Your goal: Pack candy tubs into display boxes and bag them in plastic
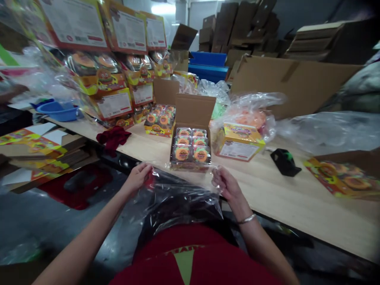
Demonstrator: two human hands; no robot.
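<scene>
My left hand (138, 177) and my right hand (225, 184) each pinch an upper corner of a clear plastic bag (178, 198), stretched between them in front of my body at the table's near edge. Just beyond the bag stands an open cardboard box (192, 111) filled with round burger-shaped candy packs (191, 148), its lid flap raised. Both hands are closed on the plastic. A bracelet shows on my right wrist.
A wooden table (297, 194) carries a yellow printed box (239, 142), a black tape dispenser (285, 161), a second open candy box (160, 118), a dark red cloth (113, 137), stacked display boxes (113, 79), a blue tub (59, 111) and loose plastic (326, 130). Cardboard cartons (285, 83) stand behind.
</scene>
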